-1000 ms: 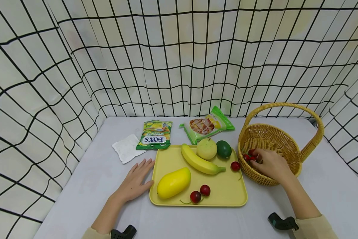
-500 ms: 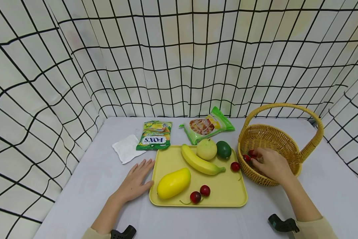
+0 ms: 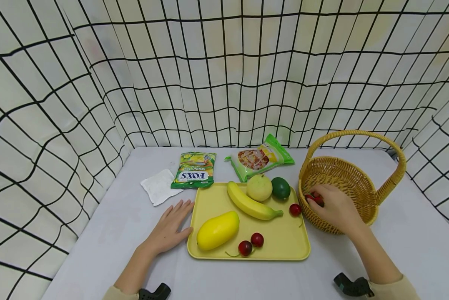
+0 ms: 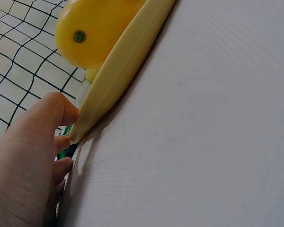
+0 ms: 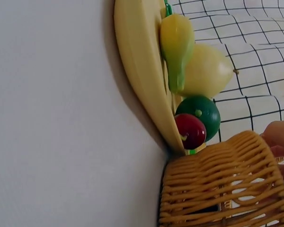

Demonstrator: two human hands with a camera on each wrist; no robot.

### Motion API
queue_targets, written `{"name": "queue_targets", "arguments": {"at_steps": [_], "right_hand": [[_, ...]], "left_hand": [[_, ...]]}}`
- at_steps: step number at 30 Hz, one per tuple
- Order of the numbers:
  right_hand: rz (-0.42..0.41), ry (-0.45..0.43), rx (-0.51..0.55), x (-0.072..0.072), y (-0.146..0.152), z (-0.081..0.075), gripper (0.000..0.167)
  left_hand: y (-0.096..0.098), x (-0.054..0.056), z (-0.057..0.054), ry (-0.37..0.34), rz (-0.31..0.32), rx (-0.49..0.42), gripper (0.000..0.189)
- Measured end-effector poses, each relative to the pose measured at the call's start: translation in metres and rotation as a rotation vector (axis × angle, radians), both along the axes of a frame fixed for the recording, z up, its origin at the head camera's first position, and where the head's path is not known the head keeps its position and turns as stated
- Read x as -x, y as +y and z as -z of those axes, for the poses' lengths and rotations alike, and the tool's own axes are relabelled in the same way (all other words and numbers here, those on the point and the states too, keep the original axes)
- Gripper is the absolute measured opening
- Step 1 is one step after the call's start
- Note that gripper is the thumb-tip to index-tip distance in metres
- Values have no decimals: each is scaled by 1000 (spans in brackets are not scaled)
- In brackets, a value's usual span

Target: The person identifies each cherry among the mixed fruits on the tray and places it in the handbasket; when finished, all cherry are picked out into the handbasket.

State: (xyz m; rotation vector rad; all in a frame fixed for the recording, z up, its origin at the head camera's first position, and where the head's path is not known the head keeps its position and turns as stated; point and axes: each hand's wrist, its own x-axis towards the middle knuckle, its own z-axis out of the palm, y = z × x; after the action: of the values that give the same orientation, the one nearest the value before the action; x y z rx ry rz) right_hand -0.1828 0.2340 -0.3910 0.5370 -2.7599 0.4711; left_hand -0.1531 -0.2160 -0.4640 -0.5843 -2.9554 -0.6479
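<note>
My left hand lies on the table with its fingers spread, its thumb against the left rim of the yellow tray. In the left wrist view that thumb meets the tray's edge. Inside the wicker basket, my right hand has curled fingers around red cherries near the left wall; the hand partly covers them. On the tray lie a mango, a banana, a pale round fruit, a dark green fruit and several cherries.
Behind the tray sit a green Fox's candy bag and a green snack bag. A white cloth lies at the left. The basket's tall handle arches over it, and black netting over white sheets surrounds the table.
My right hand has moved slightly left inside the basket, its thumb and fingers now on either side of the cherries. The left hand has stayed still.
</note>
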Motion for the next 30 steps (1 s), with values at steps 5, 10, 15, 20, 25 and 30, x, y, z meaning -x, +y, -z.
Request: {"name": "queue_targets", "arguments": {"at_steps": [5,10,15,20,25,30], "right_hand": [[-43,53,12,-5,-9,-1,23],[-110,151,23,-8,-18,1,26],[-155,186,9,-11,-28,2,28],[-199,194,-17,-15,-38,2,29],[-240,189,-24,-18,-45,3,30],[-289,206,-37,-21,-52,5,32]], "left_hand": [[0,-1,0,-15,-3,4,66],[0,-1,0,-15,-3,8,66],[0,0,0,-14,-3,11,67],[0,-1,0,-14,-7,12,66],[0,-1,-1,-9,-6,8,66],[0,0,-1,-12,-1,1,66]]}}
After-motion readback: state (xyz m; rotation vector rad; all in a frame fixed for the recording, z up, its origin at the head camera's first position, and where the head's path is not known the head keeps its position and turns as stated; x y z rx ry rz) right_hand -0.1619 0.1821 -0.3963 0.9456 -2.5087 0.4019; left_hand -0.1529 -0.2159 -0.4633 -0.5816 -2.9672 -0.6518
